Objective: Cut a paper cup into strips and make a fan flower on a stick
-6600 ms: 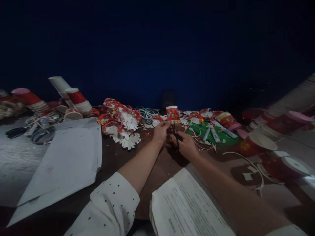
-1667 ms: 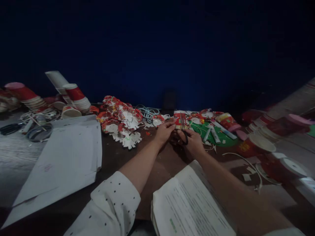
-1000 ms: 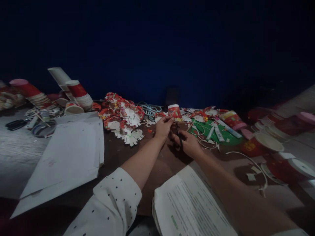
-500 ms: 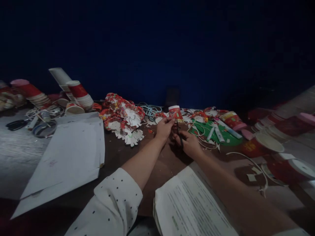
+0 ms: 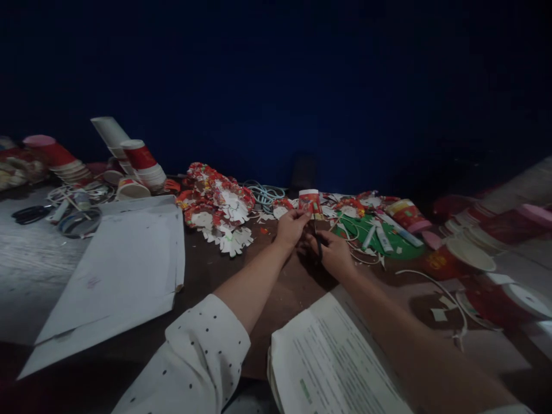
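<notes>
Both hands are at work at the centre of the table (image 5: 241,276), close together, above its brown surface. The left hand (image 5: 291,228) pinches the lower part of a red paper cup (image 5: 309,200) between thumb and fingers; the cup stands roughly upright, its white band uppermost. The right hand (image 5: 337,252) is curled around the dark handles of a pair of scissors (image 5: 318,246), blades pointing up toward the cup's lower edge. Whether the blades are biting into the cup cannot be told (the detail is small and the light dim).

To the left of the hands lies a heap of red-and-white cut pieces (image 5: 218,201), several with fringed edges. Behind it, toward the middle, is a coil of pale blue cord (image 5: 267,194). To the right, a green sheet (image 5: 399,247) carries scraps and white tubes (image 5: 383,237); a red-and-yellow cup (image 5: 406,213) lies tilted just beyond it.

At far left, a stack of cups (image 5: 144,165) leans near a black-handled tool (image 5: 31,214) and a clear ring (image 5: 80,223). A large white sheet (image 5: 116,259) lies in front of them. Nearest the wearer, printed pages (image 5: 332,356) lie partly beneath the right forearm. The left sleeve (image 5: 202,345) is white with dark dots.
</notes>
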The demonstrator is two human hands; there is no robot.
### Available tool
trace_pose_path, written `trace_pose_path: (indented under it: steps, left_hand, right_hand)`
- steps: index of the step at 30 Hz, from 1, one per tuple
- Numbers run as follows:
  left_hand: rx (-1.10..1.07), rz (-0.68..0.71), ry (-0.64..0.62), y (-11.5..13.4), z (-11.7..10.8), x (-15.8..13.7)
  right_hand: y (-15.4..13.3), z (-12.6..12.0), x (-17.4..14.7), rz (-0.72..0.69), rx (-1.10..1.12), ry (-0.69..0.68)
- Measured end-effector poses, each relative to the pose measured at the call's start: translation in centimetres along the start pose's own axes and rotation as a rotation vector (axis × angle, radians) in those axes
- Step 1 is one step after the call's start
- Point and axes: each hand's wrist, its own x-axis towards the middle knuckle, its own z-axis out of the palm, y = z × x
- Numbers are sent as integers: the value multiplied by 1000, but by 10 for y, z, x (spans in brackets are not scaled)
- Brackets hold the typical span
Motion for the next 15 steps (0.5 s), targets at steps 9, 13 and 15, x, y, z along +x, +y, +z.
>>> trace_pose_path:
  steps: [9, 13, 15]
  left_hand:
    - [26, 54, -34, -8, 2, -2]
    - [14, 34, -41, -7, 1, -2]
    - [15, 22, -42, -5, 1, -3]
  right_hand:
    - [11, -2, 4, -44, -22, 18]
    - [16, -2, 6, -57, -19, 15]
    - [14, -2, 6, -41, -12, 18]
